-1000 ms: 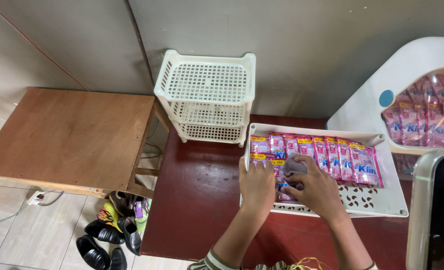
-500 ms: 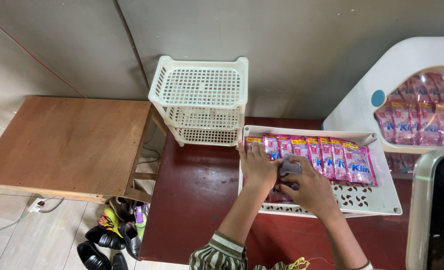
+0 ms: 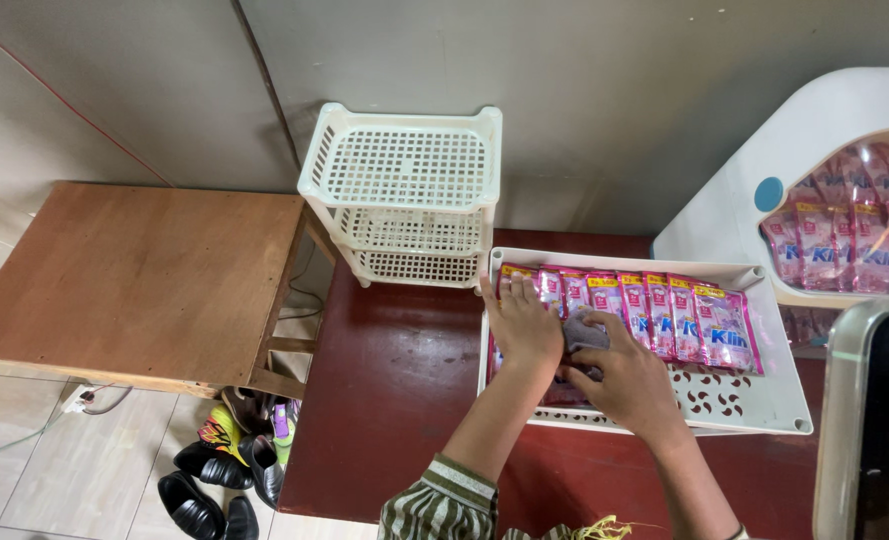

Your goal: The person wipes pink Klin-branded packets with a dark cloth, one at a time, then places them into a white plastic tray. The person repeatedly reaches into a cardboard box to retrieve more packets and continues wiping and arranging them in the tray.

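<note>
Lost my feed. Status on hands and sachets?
Left hand and right hand both on pink sachets in white tray. Nothing in the way.

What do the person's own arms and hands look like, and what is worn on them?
Both hands are bare: no gloves, rings or watch can be seen on the left hand or the right hand. The forearms are uncovered. On the left arm there is a striped sleeve, dark green and white, ending near the elbow. The right arm's sleeve is barely visible at the bottom edge of the picture.
</note>
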